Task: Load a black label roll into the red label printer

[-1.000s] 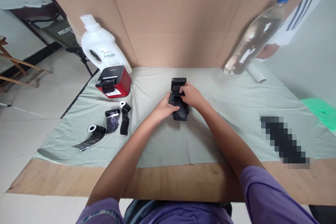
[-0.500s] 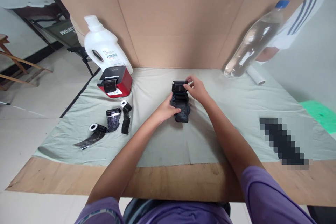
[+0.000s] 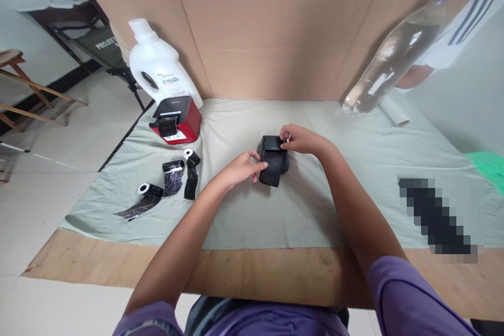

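A small black portable printer (image 3: 272, 143) lies on the cloth in front of me with its lid down. From under the lid a dark paper strip (image 3: 271, 169) runs toward me. My left hand (image 3: 244, 169) holds the printer's left side, its thumb on the edge of the strip and its other fingers curled beside the body. At the lid's upper right corner, the bent fingers and thumb of my right hand (image 3: 300, 139) grip the printer. The inside of the printer is hidden.
To the left stand a red-and-black label printer (image 3: 185, 121) and a white detergent bottle (image 3: 157, 65). Three dark paper rolls (image 3: 149, 189) lie nearer. A water bottle (image 3: 397, 58) leans at right beside a white tube (image 3: 395, 110). Cardboard (image 3: 275, 26) rises behind.
The printer's raised lid has come down over the roll space. My right hand has followed the lid, and my left fingers have loosened slightly. The view has shifted a little.
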Tool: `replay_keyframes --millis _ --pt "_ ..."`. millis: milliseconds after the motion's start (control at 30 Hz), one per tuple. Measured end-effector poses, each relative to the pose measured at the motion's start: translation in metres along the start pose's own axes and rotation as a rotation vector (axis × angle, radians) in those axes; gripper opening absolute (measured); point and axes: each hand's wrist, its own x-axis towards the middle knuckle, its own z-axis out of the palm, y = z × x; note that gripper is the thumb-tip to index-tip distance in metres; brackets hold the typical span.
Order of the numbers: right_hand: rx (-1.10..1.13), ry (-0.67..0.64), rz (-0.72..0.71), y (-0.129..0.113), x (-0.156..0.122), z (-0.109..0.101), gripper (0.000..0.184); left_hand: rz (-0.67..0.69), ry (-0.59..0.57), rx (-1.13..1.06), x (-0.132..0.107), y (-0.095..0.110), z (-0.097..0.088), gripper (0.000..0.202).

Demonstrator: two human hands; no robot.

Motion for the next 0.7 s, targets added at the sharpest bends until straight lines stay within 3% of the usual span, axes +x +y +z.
replay_keyframes --millis 167,300,500,700 --pt "0.043 -0.048 0.188 0.005 -0.003 -0.003 0.044 -0.03 -0.078 0.046 0.008 0.001 0.007 0.02" --pt "0.027 -0.087 0.153 0.002 -0.008 -0.005 0.064 -0.049 -0.073 0.08 0.011 0.005 0.013 0.02" --pt "-0.024 -0.084 -0.007 0.0 -0.008 -0.005 0.059 -0.06 -0.085 0.089 0.009 0.005 0.013 0.018" --pt "0.015 -0.073 -0.045 0.002 -0.01 -0.008 0.053 -0.077 -0.099 0.127 0.006 0.01 0.015 0.018"
